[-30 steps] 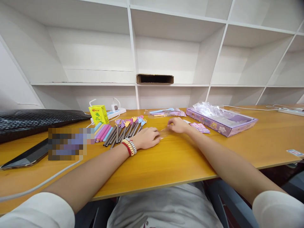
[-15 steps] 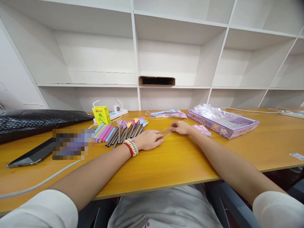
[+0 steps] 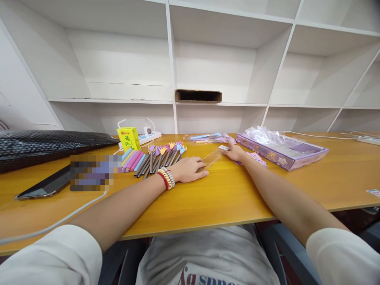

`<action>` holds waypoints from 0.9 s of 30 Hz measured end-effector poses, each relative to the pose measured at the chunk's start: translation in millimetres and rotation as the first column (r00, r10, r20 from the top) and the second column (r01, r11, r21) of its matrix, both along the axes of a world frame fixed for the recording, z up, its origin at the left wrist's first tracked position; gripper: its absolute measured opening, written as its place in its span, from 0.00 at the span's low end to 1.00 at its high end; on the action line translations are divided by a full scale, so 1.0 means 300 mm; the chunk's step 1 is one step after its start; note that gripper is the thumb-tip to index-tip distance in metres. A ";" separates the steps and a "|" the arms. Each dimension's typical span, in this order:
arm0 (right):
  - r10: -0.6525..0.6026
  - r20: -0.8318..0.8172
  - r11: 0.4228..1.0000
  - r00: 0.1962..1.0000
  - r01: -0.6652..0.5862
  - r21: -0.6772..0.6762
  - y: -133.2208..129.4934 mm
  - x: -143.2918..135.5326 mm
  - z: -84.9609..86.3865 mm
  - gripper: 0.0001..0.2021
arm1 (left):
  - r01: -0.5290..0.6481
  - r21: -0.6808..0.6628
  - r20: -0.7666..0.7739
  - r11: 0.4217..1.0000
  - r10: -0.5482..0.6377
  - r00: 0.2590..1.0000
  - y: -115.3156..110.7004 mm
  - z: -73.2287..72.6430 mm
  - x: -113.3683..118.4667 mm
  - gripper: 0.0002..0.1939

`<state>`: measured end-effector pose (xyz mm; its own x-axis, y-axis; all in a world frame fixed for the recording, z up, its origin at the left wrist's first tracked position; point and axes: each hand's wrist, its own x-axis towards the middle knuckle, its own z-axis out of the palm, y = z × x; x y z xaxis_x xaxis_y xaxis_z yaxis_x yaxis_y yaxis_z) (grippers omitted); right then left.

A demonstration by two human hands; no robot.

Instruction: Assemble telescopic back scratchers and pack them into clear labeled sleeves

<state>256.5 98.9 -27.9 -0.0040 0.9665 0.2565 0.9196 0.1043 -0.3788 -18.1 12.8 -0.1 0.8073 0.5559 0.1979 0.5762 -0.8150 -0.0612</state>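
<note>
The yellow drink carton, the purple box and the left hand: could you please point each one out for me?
Yellow drink carton (image 3: 128, 138): head view, front face.
Purple box (image 3: 274, 156): head view, long near side wall.
Left hand (image 3: 187, 170): head view, back of the hand.

Bare tabletop (image 3: 208, 206) in front of the purple box (image 3: 297, 158), with pink packets (image 3: 257, 158) blocking its left side.
</note>
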 end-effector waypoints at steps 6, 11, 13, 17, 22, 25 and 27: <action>-0.096 -0.094 0.995 0.991 0.093 -0.032 0.008 0.016 -0.005 0.43 | 0.015 -0.006 0.019 1.000 -0.015 1.000 0.002 0.000 -0.002 0.30; -0.154 0.031 0.980 0.988 0.157 -0.124 0.015 0.002 0.002 0.47 | 0.016 0.004 0.027 1.000 -0.016 1.000 -0.002 0.002 -0.004 0.31; -0.173 0.051 0.974 0.984 0.178 -0.141 0.014 -0.003 0.003 0.49 | 0.014 0.003 0.027 1.000 -0.014 1.000 -0.002 0.000 -0.005 0.32; -0.189 0.077 0.976 0.979 0.196 -0.093 0.016 0.001 -0.003 0.49 | 0.014 0.011 0.031 1.000 -0.014 0.999 -0.001 0.001 -0.005 0.31; 0.088 0.202 0.993 0.975 -0.102 0.062 0.013 -0.004 0.010 0.29 | 0.129 0.047 0.064 0.991 -0.131 0.989 -0.020 0.019 0.005 0.24; 0.156 0.299 0.973 0.941 -0.199 0.117 -0.007 -0.030 0.035 0.22 | 0.217 0.059 0.093 0.974 -0.222 0.971 -0.034 0.027 0.013 0.22; 0.160 0.369 0.975 0.915 -0.205 0.088 -0.023 -0.050 0.051 0.23 | 0.229 0.082 0.095 0.970 -0.237 0.967 -0.038 0.026 0.016 0.20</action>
